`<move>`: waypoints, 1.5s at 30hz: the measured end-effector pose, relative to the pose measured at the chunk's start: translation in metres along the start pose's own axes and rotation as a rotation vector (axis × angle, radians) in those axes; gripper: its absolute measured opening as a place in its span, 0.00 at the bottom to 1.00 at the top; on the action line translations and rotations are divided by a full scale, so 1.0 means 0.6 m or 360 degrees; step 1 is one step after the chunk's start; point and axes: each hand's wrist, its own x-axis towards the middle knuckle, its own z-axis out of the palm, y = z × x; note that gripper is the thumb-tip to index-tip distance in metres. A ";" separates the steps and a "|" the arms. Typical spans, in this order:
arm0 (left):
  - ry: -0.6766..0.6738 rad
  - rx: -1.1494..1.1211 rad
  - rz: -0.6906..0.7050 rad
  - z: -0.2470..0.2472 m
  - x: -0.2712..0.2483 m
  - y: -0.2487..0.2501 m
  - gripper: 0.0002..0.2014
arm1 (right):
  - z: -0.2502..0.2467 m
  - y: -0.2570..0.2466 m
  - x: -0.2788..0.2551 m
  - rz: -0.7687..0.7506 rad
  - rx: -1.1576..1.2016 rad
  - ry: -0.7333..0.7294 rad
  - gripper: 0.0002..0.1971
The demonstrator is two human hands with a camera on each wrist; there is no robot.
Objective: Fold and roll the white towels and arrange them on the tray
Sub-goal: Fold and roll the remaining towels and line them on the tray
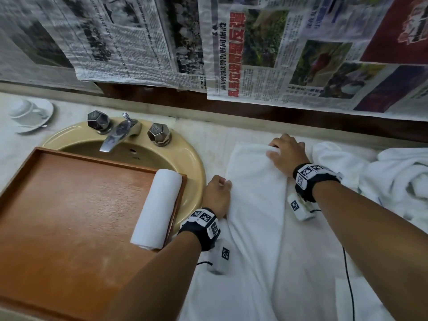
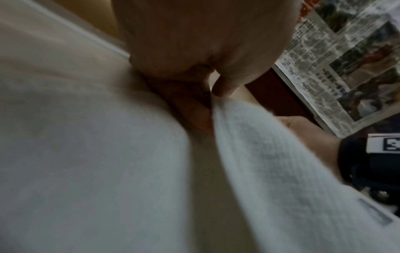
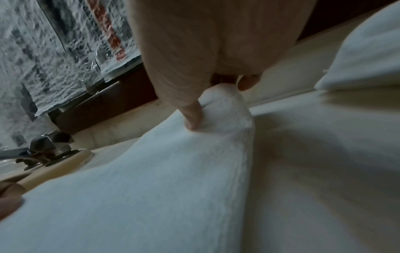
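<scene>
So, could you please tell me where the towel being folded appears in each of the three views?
Head: the folded towel lies right of centre on the counter, left hand gripping its near-left edge, right hand pinching its far corner.
Left wrist: its edge runs from centre to lower right.
Right wrist: it fills the lower left.
Shared landmark: the newspaper on the wall.

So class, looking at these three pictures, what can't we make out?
- Left hand fingers: head view, tucked under the towel.
- Pile count: head view, bunched, cut by the right edge.
- Tray near corner: head view, cut off by the frame.
- Newspaper small print: left wrist view, blurred.
</scene>
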 end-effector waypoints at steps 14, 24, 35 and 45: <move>0.0051 0.0024 -0.0018 0.002 0.010 -0.002 0.12 | -0.007 -0.013 0.029 0.0159 0.0200 0.0055 0.05; 0.0091 0.0413 -0.0085 -0.001 0.001 0.018 0.14 | -0.010 -0.048 -0.010 0.0208 -0.0322 0.0126 0.19; 0.0181 0.1452 0.0218 -0.054 -0.157 -0.072 0.16 | 0.055 -0.153 -0.382 0.0173 0.0708 -0.0092 0.05; 0.0157 0.1134 0.0388 -0.040 -0.201 -0.099 0.05 | 0.085 -0.167 -0.449 0.0096 0.0196 -0.0291 0.09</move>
